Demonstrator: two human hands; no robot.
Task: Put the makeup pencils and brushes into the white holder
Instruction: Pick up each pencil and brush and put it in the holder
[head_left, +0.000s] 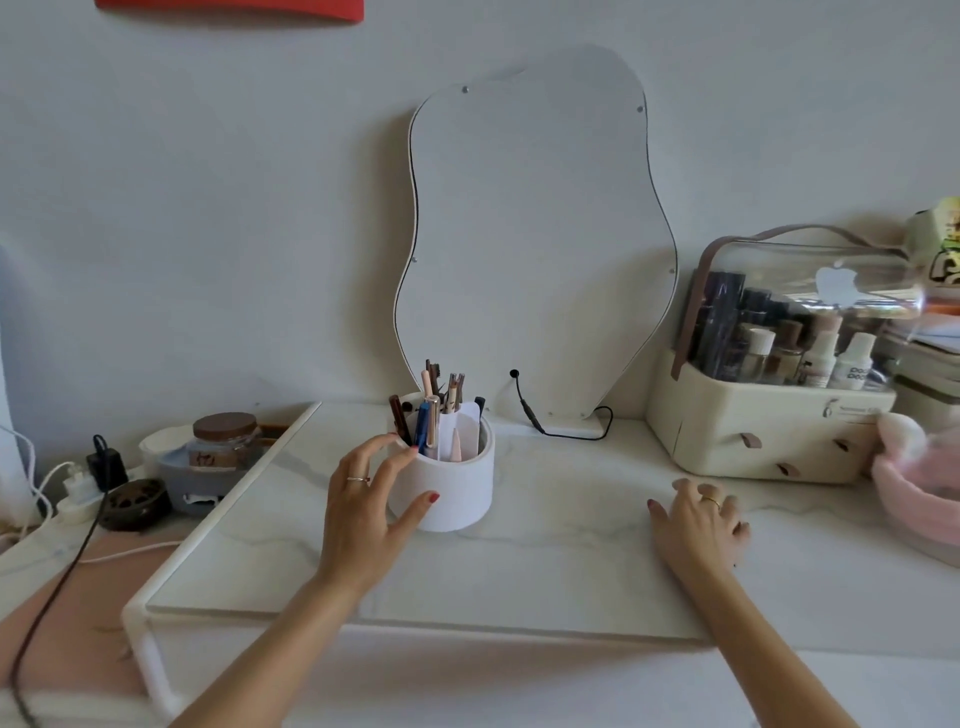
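We judge task done: pencils and brushes (441, 395) in white holder (462, 488); left hand (366, 493) fingers wrap it; right hand (698, 517) fingers slack, empty.

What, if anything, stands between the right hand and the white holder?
Nothing visible does. Only bare tabletop lies between the right hand and the white holder. The left hand holds the holder's left side, and the pencils and brushes stand inside it.
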